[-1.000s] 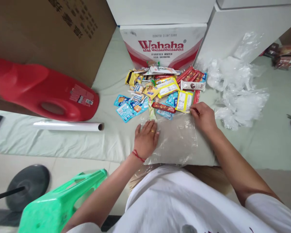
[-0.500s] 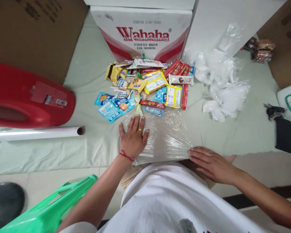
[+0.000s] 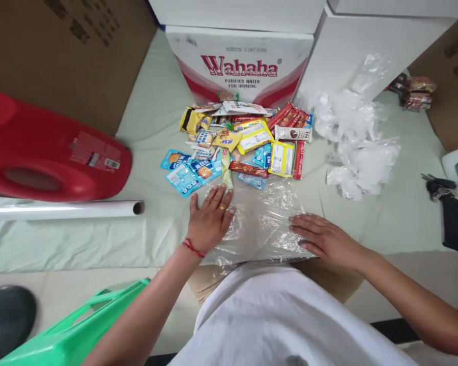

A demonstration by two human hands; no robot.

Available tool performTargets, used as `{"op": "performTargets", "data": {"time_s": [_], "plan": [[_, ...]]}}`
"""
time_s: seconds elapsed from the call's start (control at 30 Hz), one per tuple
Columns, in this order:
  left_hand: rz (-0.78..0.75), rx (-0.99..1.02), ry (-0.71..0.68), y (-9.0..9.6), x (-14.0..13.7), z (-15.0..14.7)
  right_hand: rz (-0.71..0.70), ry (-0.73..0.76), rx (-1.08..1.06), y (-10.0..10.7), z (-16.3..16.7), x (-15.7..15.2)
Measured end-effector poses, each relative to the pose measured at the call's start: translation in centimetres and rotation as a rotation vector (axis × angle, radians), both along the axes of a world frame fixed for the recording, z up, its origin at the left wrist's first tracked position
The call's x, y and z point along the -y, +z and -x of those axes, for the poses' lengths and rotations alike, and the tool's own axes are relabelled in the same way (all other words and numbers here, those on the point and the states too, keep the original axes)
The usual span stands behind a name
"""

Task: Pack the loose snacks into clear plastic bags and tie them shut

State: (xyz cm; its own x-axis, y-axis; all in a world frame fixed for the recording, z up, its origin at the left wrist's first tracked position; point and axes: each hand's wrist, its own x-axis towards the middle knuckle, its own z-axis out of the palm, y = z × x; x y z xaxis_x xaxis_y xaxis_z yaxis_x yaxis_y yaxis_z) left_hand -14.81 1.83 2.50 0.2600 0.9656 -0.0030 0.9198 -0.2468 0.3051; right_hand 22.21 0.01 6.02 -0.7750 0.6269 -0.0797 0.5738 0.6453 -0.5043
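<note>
A sheet of clear plastic film point(image 3: 257, 218) lies wrinkled on the cloth-covered table, close to my body. My left hand point(image 3: 209, 218) rests flat on its left part, fingers stretched toward the snacks. On the right part lies my right hand point(image 3: 324, 236), palm down with fingers extended to the left. Just beyond the film is a heap of wrapped snacks: yellow-and-white packets point(image 3: 255, 137), blue packets point(image 3: 183, 178), red bars point(image 3: 248, 169) and a pale green packet point(image 3: 226, 165). The left fingertips are close to the green packet's lower end.
A white Wahaha carton point(image 3: 240, 68) stands behind the snacks. To the left are a red jug point(image 3: 57, 152) and a white film roll point(image 3: 64, 209). Crumpled clear bags point(image 3: 361, 147), keys point(image 3: 438, 185) and a black phone point(image 3: 457, 223) lie right. A green stool point(image 3: 76, 325) stands below left.
My right hand has moved from the table's front edge up and left onto the film. My left hand stays flat on the film. The view has shifted slightly.
</note>
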Motion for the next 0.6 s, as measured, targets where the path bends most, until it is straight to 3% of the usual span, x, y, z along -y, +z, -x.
{"op": "performTargets", "data": {"time_s": [0.13,0.2,0.33,0.4,0.5,0.6], "plan": [[-0.046,0.011,-0.010,-0.5,0.1,0.8,0.167,-0.009,-0.027,2.5,-0.7,-3.5],[-0.049,0.014,-0.013,-0.6,0.1,0.8,0.155,-0.101,0.011,3.8,0.7,-6.6],[-0.043,-0.005,-0.030,-0.6,0.1,0.7,-0.253,-0.264,0.014,3.9,6.4,-15.9],[-0.046,-0.015,-0.034,-0.6,0.1,0.7,-0.355,-0.159,-0.033,2.9,9.6,-21.3],[-0.051,-0.014,-0.034,-0.7,0.1,0.7,-0.354,0.025,-0.036,0.9,13.4,-27.8],[-0.061,-0.009,-0.033,-0.7,0.2,0.8,-0.302,0.086,0.195,0.1,15.4,-30.2]]}}
